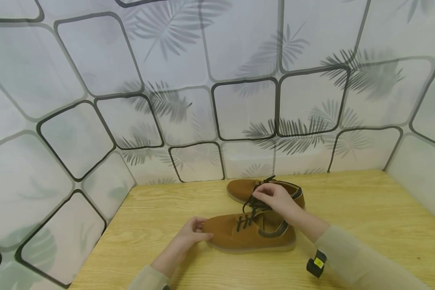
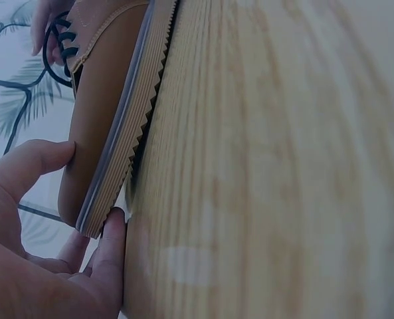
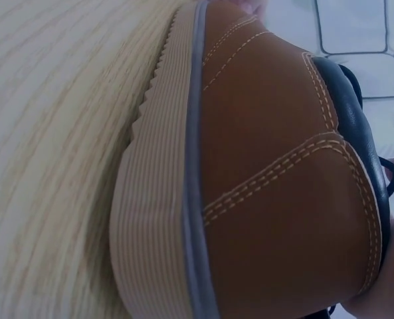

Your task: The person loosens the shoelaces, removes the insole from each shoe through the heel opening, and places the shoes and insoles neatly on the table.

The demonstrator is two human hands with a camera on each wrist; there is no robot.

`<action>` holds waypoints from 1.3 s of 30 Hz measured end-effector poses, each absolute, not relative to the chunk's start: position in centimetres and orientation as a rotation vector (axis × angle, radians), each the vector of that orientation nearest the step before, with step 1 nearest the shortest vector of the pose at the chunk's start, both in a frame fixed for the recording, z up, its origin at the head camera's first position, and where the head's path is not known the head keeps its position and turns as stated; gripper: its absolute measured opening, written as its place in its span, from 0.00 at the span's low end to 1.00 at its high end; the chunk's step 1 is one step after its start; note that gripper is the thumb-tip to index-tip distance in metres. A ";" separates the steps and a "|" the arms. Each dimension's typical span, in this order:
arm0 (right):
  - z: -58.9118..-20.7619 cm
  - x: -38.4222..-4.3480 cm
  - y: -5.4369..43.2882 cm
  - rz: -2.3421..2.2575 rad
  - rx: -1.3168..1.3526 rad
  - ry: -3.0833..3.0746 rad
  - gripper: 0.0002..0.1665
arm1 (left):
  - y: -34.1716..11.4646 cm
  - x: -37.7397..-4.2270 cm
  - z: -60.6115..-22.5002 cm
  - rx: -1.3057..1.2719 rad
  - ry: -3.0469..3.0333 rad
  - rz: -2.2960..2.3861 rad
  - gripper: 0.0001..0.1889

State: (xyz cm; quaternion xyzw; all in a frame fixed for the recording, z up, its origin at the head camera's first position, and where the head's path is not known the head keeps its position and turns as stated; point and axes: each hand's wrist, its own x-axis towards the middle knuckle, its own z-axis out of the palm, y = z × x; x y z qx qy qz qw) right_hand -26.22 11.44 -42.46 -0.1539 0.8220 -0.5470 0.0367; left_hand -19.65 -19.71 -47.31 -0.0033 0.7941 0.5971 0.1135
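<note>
A brown leather shoe (image 1: 221,231) with a pale ridged sole stands on the table, its toe pointing left. My left hand (image 1: 188,233) grips that toe, thumb on the upper and fingers at the sole's tip. Above the shoe's opening, my right hand (image 1: 280,201) pinches the black shoelace (image 1: 253,210) between thumb and fingertips. Lower down, the lace is threaded through the eyelets. The matching shoe (image 1: 239,188) lies just behind, partly hidden by the right hand. In the right wrist view the near shoe's heel (image 3: 270,232) fills much of the picture.
The light wooden table (image 1: 148,209) runs up to a back wall (image 1: 188,121) covered in a pale sheet with dark rounded outlines and leaf prints. A similar covering closes off the left and right sides. A black strap device (image 1: 316,264) sits at the right sleeve.
</note>
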 end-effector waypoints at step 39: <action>-40.9 -25.9 12.3 -1.936 -0.372 2.228 0.22 | -19.5 -19.9 -47.4 -0.045 2.332 1.759 0.33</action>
